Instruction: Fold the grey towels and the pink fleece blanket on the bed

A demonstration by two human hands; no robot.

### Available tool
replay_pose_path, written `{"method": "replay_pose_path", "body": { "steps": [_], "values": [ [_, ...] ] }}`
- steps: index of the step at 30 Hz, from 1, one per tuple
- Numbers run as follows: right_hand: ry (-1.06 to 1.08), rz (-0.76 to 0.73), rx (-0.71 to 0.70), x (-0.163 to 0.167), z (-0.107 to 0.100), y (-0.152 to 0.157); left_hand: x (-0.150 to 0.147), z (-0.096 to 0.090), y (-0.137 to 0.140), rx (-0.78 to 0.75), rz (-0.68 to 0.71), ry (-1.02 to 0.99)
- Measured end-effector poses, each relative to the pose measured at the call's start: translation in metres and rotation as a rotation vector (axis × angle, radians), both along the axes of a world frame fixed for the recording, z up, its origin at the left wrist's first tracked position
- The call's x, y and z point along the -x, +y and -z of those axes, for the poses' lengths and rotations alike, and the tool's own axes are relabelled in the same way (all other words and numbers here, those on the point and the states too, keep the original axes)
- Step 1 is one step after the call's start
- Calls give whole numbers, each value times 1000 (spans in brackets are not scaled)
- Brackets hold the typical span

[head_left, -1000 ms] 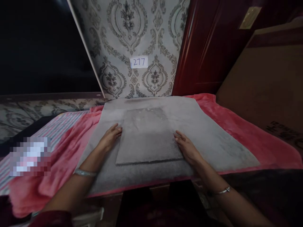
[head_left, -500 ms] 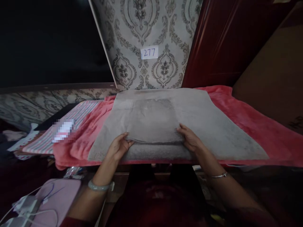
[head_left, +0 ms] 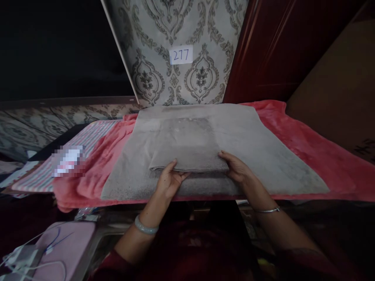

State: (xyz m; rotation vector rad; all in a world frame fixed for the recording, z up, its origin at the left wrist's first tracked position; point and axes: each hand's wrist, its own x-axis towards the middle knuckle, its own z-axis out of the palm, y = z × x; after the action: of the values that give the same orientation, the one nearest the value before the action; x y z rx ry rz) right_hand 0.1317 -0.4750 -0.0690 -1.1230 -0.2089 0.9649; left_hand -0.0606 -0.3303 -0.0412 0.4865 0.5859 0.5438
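Note:
A folded grey towel (head_left: 187, 146) lies on a larger spread grey cloth (head_left: 263, 164). Its near edge is lifted slightly, and a shadow shows under it. My left hand (head_left: 170, 180) pinches this edge a little in from the left corner, thumb on top and fingers beneath. At the right end of the same edge, my right hand (head_left: 236, 168) grips the towel, thumb above and the other fingers partly hidden below. The left corner of the towel sticks out free beyond my left thumb.
A pink blanket (head_left: 304, 136) lies beneath the grey cloth. Behind is a patterned wall with a paper marked 277 (head_left: 181, 54). A dark screen (head_left: 64, 50) stands at left, a dark red door (head_left: 272, 47) at right. Lower left, a power strip (head_left: 25, 259) rests on a pink surface.
My left hand has slid right along the towel's near edge, away from the left corner. My right hand stays at the right end. The view has shifted slightly.

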Motion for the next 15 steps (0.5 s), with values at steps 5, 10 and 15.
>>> {"method": "replay_pose_path", "body": {
  "steps": [5,10,15],
  "values": [
    [31,59,-102,10,-5,0,-7,-8,-2,29,-95,9],
    [223,84,-135,15,-6,2,-9,-16,0,11,-82,16],
    [341,78,-189,18,-5,9,-9,-15,-2,-2,-78,28]
  ]
}}
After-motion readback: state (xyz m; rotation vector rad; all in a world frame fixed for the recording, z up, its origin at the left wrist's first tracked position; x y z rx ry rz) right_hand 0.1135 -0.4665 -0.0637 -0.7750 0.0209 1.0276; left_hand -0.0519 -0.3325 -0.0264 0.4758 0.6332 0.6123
